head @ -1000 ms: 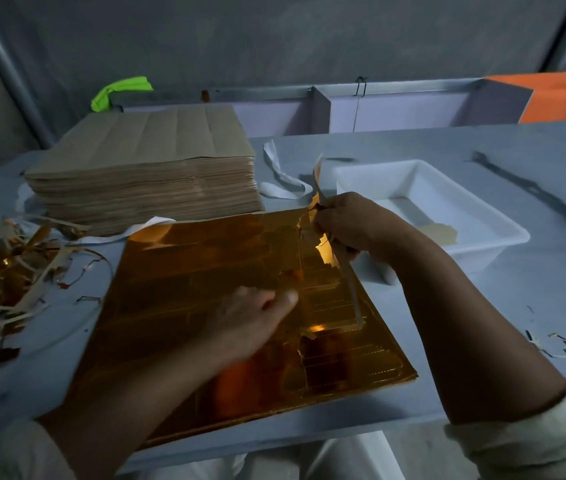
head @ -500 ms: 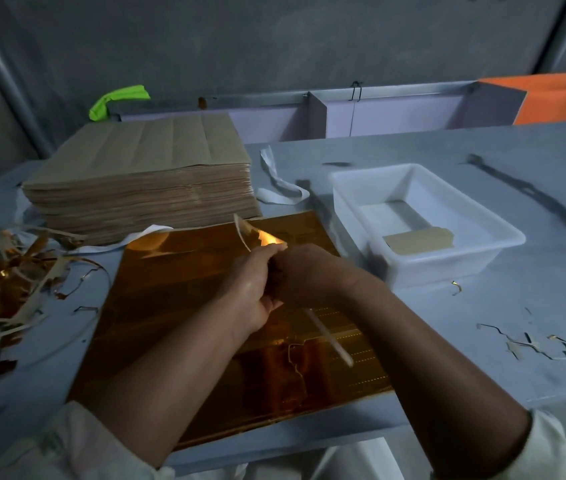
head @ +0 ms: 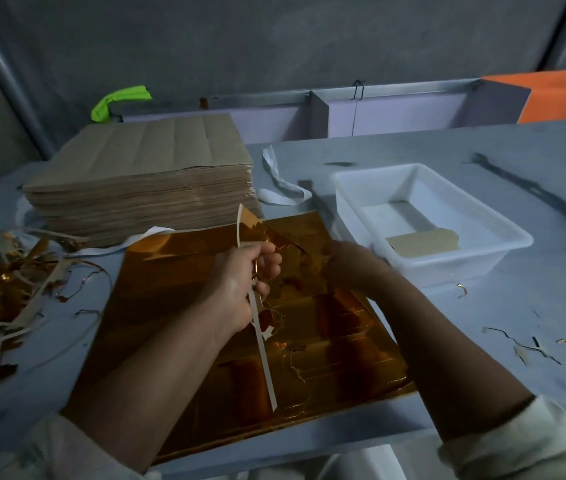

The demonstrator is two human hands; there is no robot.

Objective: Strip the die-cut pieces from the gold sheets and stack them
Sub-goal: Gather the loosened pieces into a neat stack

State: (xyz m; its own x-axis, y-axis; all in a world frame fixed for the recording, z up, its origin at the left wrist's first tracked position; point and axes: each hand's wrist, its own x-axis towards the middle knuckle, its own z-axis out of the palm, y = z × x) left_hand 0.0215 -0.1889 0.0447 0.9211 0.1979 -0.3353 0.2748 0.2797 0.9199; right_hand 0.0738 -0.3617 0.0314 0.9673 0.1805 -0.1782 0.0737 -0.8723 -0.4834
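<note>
stripping step: left hand (head: 236,282), fingers curling round a waste strip (head: 264,362), is holding it above the gold sheet (head: 177,306) lying under the fingers; right hand (head: 350,268): hold cannot be told. next move is probably calling for tearing cleanly.

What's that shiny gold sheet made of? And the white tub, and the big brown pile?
Gold sheet: probably paper or card with a glossy metallic foil face. It mirrors the light, and the torn strip shows a pale back.
White tub: likely plastic, with smooth, slightly see-through walls and a moulded rim.
Brown pile: probably matte kraft paper or thin card. Many thin layered edges show.
</note>
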